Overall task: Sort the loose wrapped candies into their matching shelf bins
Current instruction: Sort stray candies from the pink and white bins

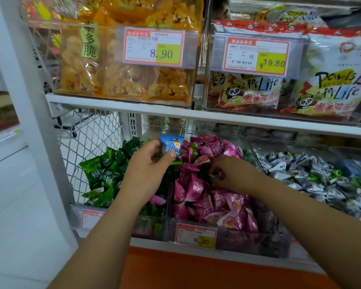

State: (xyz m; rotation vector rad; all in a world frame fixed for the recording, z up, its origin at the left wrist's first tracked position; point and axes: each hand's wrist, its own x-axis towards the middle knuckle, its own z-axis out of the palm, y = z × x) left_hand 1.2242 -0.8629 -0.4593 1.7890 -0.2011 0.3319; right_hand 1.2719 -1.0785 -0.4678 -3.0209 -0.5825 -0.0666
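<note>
Store shelving fills the frame. Lower left sits the bin of green candies (104,170). Just right of it, the left hand (146,170) pinches a blue candy (171,146) between thumb and fingers, above the divide between bins. At centre, the right hand (231,174) curls its fingers into the pink candies (213,203); grasping one or not, I cannot tell. Far right lie silver-grey candies (300,172).

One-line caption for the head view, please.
Left hand holds up a blue wrapped candy while right hand reaches into the pink candies.
</note>
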